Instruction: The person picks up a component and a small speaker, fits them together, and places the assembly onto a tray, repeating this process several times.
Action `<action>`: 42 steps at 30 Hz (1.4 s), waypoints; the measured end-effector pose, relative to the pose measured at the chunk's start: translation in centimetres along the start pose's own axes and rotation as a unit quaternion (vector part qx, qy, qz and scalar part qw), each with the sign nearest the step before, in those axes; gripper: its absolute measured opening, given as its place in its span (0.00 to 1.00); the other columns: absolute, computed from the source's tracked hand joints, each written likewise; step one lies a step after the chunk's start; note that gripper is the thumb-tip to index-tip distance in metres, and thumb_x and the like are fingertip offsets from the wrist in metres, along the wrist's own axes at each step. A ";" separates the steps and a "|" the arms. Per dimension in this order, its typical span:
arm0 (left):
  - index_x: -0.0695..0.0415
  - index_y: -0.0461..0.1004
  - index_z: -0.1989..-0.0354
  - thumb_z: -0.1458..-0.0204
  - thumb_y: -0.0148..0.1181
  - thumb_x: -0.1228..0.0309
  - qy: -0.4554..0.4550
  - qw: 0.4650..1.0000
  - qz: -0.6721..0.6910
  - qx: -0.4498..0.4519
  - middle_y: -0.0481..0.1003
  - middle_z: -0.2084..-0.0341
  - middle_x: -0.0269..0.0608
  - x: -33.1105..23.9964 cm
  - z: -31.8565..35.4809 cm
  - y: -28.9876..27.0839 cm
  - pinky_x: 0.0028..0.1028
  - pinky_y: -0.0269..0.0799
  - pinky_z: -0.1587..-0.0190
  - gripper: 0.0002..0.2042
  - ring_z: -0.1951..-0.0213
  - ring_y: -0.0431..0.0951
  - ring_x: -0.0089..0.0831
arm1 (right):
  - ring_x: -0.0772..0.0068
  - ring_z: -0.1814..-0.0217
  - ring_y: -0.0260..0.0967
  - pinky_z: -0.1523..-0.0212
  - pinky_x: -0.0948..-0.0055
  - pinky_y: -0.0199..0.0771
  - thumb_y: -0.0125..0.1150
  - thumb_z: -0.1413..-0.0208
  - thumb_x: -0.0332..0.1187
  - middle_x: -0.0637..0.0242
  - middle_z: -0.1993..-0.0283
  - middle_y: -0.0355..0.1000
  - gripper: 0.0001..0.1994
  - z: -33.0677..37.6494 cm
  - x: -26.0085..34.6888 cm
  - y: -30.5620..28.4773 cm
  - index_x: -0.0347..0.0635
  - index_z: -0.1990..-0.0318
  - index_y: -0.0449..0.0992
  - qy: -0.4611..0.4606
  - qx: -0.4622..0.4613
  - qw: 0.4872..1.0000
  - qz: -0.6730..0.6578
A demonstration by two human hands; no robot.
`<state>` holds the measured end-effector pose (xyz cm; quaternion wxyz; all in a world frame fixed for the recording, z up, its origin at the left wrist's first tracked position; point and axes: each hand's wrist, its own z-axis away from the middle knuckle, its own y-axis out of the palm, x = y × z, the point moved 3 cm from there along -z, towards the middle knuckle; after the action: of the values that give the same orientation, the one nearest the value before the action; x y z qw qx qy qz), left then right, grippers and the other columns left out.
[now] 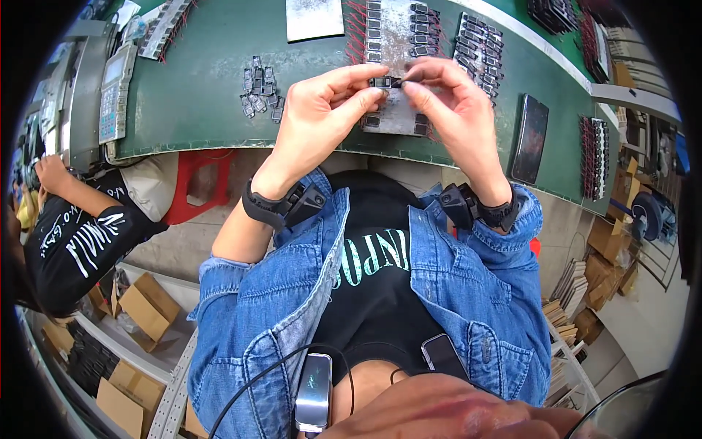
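Observation:
Over a metal plate (395, 44), both of my hands meet around a small black rectangular part with a pale centre (379, 83). My left hand (319, 110) grips this part between thumb and forefinger. From the right, my right hand (459, 110) is pinched close to the part's dark end; what its fingertips hold is too small to tell. Rows of similar small black parts (425, 29) line the plate's sides, with red wires (356, 33) sticking out at the left. A loose cluster of small black frames (260, 86) lies left of my hands.
The green worktable (197, 80) also bears a pale square plate (314, 20), another row of parts (477, 47), a dark phone-like slab (529, 139) and a wired strip (594, 157). A keypad device (115, 91) stands at the left. Another person's arm (73, 186) is beyond a red stool (197, 186).

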<state>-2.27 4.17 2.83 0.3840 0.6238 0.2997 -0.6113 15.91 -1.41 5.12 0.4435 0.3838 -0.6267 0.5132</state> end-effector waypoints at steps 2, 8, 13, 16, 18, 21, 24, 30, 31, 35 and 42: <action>0.60 0.77 0.44 0.41 0.60 0.78 0.003 1.000 -0.010 -0.001 0.80 0.67 0.31 0.0 0.0 -0.1 0.18 0.76 0.58 0.16 0.63 0.78 0.15 | 0.83 0.59 0.74 0.58 0.82 0.74 0.64 0.40 0.26 0.72 0.59 0.77 0.07 -0.1 0.9 0.0 0.36 0.56 0.79 -0.020 -0.001 0.999 0.028; 0.61 0.78 0.47 0.41 0.61 0.78 0.008 0.999 -0.037 0.020 0.81 0.65 0.34 -0.5 0.0 0.1 0.18 0.76 0.57 0.13 0.61 0.79 0.16 | 0.85 0.63 0.73 0.64 0.84 0.72 0.65 0.40 0.27 0.74 0.60 0.77 0.06 -0.5 1.0 0.5 0.38 0.58 0.81 -0.129 0.018 0.987 0.089; 0.63 0.77 0.50 0.42 0.63 0.77 0.012 0.998 -0.054 0.005 0.82 0.63 0.38 -0.5 0.1 0.1 0.20 0.77 0.55 0.12 0.60 0.80 0.18 | 0.85 0.62 0.73 0.66 0.85 0.71 0.64 0.40 0.27 0.74 0.63 0.77 0.05 -0.4 0.8 0.4 0.38 0.58 0.80 -0.014 0.049 0.999 -0.016; 0.63 0.77 0.51 0.43 0.64 0.76 0.015 0.997 -0.072 0.008 0.83 0.63 0.39 -0.5 0.2 0.1 0.21 0.78 0.54 0.12 0.60 0.81 0.20 | 0.86 0.63 0.73 0.66 0.87 0.70 0.64 0.39 0.28 0.74 0.64 0.76 0.05 -0.6 -0.1 0.4 0.39 0.57 0.79 0.027 0.089 0.992 -0.081; 0.63 0.78 0.51 0.43 0.64 0.76 0.015 0.997 -0.081 0.011 0.83 0.63 0.40 -0.6 0.3 0.1 0.22 0.79 0.54 0.12 0.60 0.82 0.21 | 0.86 0.63 0.72 0.65 0.87 0.70 0.63 0.39 0.28 0.74 0.63 0.76 0.06 -0.8 -0.1 0.1 0.39 0.56 0.78 0.047 0.109 0.988 -0.100; 0.63 0.78 0.52 0.43 0.64 0.76 0.006 0.997 -0.074 0.017 0.83 0.64 0.40 -0.9 0.3 0.3 0.22 0.79 0.55 0.11 0.60 0.82 0.21 | 0.86 0.63 0.72 0.63 0.87 0.71 0.63 0.38 0.28 0.73 0.61 0.75 0.08 -0.9 -0.4 0.2 0.39 0.53 0.76 0.086 0.151 0.975 -0.136; 0.63 0.78 0.53 0.43 0.64 0.76 -0.001 0.997 -0.078 0.020 0.83 0.64 0.41 -0.7 0.3 0.4 0.23 0.79 0.55 0.11 0.61 0.82 0.22 | 0.83 0.62 0.72 0.60 0.82 0.74 0.62 0.38 0.27 0.71 0.58 0.74 0.12 -0.6 -0.9 0.7 0.39 0.49 0.72 0.068 0.127 0.972 -0.183; 0.64 0.77 0.54 0.45 0.64 0.75 0.021 0.988 -0.156 -0.004 0.83 0.66 0.43 -1.2 0.8 1.5 0.25 0.80 0.56 0.11 0.61 0.84 0.24 | 0.77 0.60 0.74 0.56 0.75 0.75 0.61 0.39 0.25 0.67 0.58 0.74 0.15 0.4 0.3 1.2 0.37 0.47 0.69 -0.028 0.102 0.993 0.052; 0.64 0.77 0.53 0.45 0.64 0.75 0.021 0.984 -0.176 0.004 0.83 0.65 0.44 -1.0 0.9 1.5 0.26 0.80 0.57 0.12 0.61 0.84 0.25 | 0.76 0.61 0.74 0.56 0.74 0.75 0.61 0.40 0.24 0.66 0.59 0.75 0.15 0.6 0.8 1.1 0.36 0.47 0.69 -0.037 0.096 0.992 0.071; 0.63 0.77 0.53 0.45 0.64 0.74 0.042 0.982 -0.185 -0.004 0.82 0.61 0.44 -1.6 1.3 1.5 0.27 0.80 0.58 0.12 0.60 0.84 0.27 | 0.74 0.61 0.74 0.57 0.73 0.75 0.63 0.42 0.24 0.65 0.60 0.75 0.12 0.6 0.0 -0.5 0.36 0.51 0.73 -0.027 0.049 0.991 0.125; 0.61 0.78 0.52 0.44 0.62 0.76 0.083 0.987 -0.138 -0.021 0.81 0.55 0.42 -1.4 1.3 0.1 0.25 0.79 0.59 0.12 0.59 0.83 0.27 | 0.71 0.61 0.76 0.58 0.72 0.75 0.65 0.44 0.26 0.65 0.61 0.76 0.07 -0.7 -1.7 -1.8 0.40 0.59 0.81 -0.123 -0.042 0.950 0.282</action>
<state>-2.98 3.13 4.26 0.2825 0.6165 0.4264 -0.5986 18.20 -1.02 4.06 0.2159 0.2320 -0.7800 0.5396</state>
